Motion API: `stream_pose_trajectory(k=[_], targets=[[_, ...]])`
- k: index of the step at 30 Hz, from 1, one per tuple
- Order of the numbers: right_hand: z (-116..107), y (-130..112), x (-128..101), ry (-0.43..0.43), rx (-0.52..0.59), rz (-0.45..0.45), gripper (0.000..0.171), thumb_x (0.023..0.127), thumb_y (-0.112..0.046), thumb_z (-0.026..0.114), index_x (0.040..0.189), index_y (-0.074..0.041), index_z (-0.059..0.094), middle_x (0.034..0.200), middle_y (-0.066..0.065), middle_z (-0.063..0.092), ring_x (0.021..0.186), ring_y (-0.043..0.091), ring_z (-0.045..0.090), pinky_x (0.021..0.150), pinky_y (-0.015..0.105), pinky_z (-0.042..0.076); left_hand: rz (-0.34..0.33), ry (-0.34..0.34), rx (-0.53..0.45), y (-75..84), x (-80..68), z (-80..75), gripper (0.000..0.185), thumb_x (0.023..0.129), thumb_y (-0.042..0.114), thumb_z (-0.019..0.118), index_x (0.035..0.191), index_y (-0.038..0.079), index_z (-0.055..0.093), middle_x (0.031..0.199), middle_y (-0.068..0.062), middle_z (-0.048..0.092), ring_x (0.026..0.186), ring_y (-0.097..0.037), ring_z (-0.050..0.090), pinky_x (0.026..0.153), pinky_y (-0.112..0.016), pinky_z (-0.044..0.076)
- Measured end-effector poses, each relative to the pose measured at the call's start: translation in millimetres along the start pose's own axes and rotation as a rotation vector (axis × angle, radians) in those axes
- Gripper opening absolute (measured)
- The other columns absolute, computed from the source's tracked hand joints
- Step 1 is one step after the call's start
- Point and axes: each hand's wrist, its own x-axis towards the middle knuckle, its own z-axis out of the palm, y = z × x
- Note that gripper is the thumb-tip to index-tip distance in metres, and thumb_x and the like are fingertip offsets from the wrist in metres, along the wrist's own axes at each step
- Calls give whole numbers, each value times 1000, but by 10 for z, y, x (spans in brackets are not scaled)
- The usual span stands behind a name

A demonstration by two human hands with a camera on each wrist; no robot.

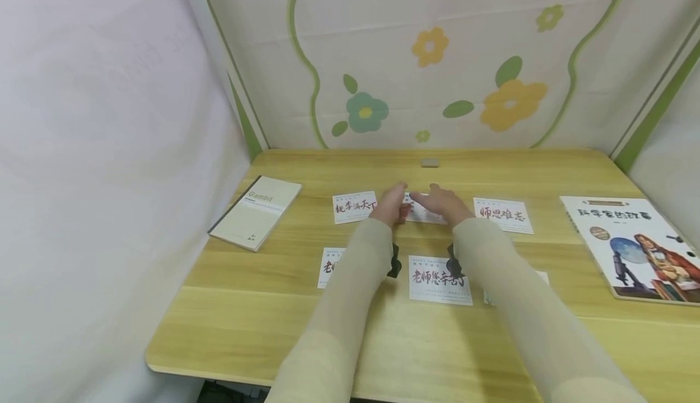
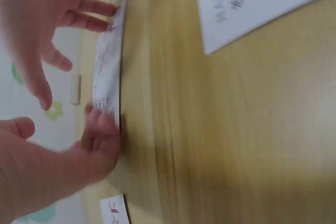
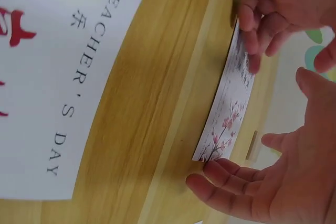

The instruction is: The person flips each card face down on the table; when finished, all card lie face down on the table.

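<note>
Both hands hover around a white printed card [image 1: 427,213] in the middle of the back row, one at each end. My left hand [image 1: 391,206] has its fingers loosely bent over the card's left end, thumb apart. At the other end my right hand [image 1: 447,202] spreads its fingers, with the fingertips [image 3: 212,167] right at the card's corner, where pink blossoms are printed. Another card [image 1: 354,207] with red writing lies left of the left hand, and a similar card [image 1: 505,216] lies beside the right wrist. Between the forearms is a front-row card [image 1: 437,287].
Sleeves partly cover two more front-row cards, a left card [image 1: 330,268] and a right card [image 1: 544,276]. A cream notebook [image 1: 257,214] lies at the left, an illustrated book [image 1: 629,239] at the right. Near the table's back edge sits a small grey block [image 1: 429,163], before a flowered curtain.
</note>
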Motion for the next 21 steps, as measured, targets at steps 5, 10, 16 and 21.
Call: stream_pose_trajectory(k=[5,10,16,21], targets=[[12,54,32,17,11,23,84,93,-56,31,144,6,5,143,34,15,128,51,18,103,58,19,143,152,272,32,-11,47,50,90,29,43,126,-4,50,124,-16,54,109,-28,50,96,-38,38],[3,110,43,12,64,24,82,94,-54,32,145,5,5,145,33,13,129,50,18,103,57,19,58,127,138,73,2,37,51,90,29,44,131,-2,45,104,-12,58,90,-22,52,84,-34,45],[5,56,44,6,91,30,85,93,-58,30,145,3,4,145,32,11,129,50,15,104,58,18,-56,75,-144,63,62,-24,49,88,26,46,130,1,45,60,2,40,43,-6,29,39,-18,26],[14,-4,40,0,167,36,97,86,-70,26,146,2,-2,147,31,6,130,50,13,103,60,17,-97,-4,-186,47,48,-49,55,90,34,46,138,9,39,93,-12,60,48,-7,35,45,-17,32]])
